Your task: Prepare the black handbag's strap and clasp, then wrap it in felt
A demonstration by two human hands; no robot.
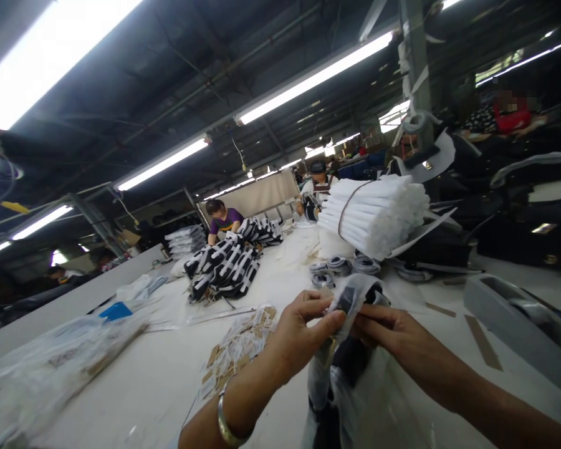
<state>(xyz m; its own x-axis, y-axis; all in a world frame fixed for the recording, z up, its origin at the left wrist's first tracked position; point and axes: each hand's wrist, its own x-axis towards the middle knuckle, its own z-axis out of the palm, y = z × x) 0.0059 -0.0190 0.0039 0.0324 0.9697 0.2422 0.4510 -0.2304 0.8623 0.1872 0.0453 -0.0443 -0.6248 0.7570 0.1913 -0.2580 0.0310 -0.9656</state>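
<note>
Between my hands, a black strap-like piece covered in thin white translucent wrapping (350, 299) arches upward. Its lower part hangs down toward the bottom edge of the view. My left hand (303, 330) pinches the wrapping between thumb and fingers, and a bangle circles that wrist. On the other side, my right hand (388, 330) has its fingers closed on the same wrapped piece, close under the top of the arch. Part of the right fingertips is hidden behind the wrapping. Left of my left hand lies a spread of brown and white tags (238, 349).
A banded bundle of white rolls (374, 215) stands beyond my hands, with coiled grey strips (339, 267) before it. To the right is a grey tape dispenser (518, 330). Black-and-white pieces (224, 265) are heaped ahead; plastic bags (65, 355) lie left. Two people work across the table.
</note>
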